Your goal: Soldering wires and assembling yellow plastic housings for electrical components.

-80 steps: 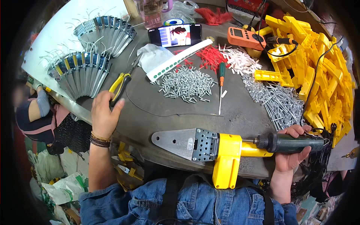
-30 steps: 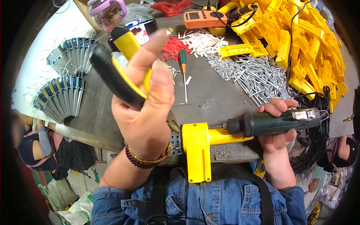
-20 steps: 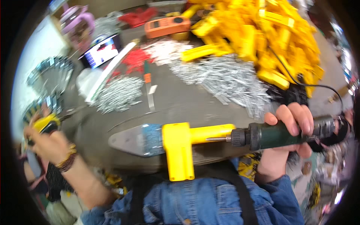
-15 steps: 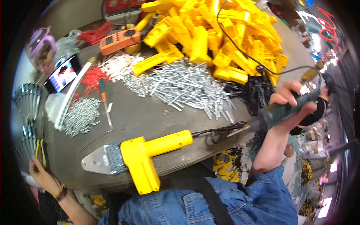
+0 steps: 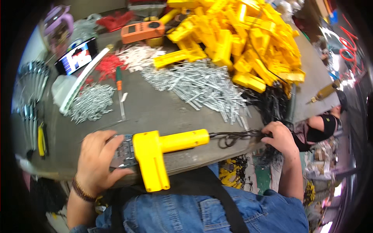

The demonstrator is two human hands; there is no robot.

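A yellow hand tool (image 5: 149,155) with a flat metal plate, boxy body and round handle lies at the table's front edge. My left hand (image 5: 95,159) is closed around its plate, hiding the pointed end. From the handle a black cord (image 5: 237,134) runs right, looping on the table. My right hand (image 5: 281,138) has its fingers curled on this cord by the dark cable bundle; the fingertips are partly hidden. Just behind that hand stands a dark green cylindrical tool (image 5: 292,103), partly covered.
Yellow plastic housings (image 5: 233,42) are heaped at the back. Metal pins (image 5: 210,85), screws (image 5: 91,103) and a screwdriver (image 5: 119,91) lie in front. An orange meter (image 5: 142,32), a phone (image 5: 77,58) and pliers (image 5: 41,139) are leftward. Another person (image 5: 318,126) is at the right.
My right hand has let go of the dark green tool and come down to the cord. My left hand has moved from the far left onto the yellow tool's plate.
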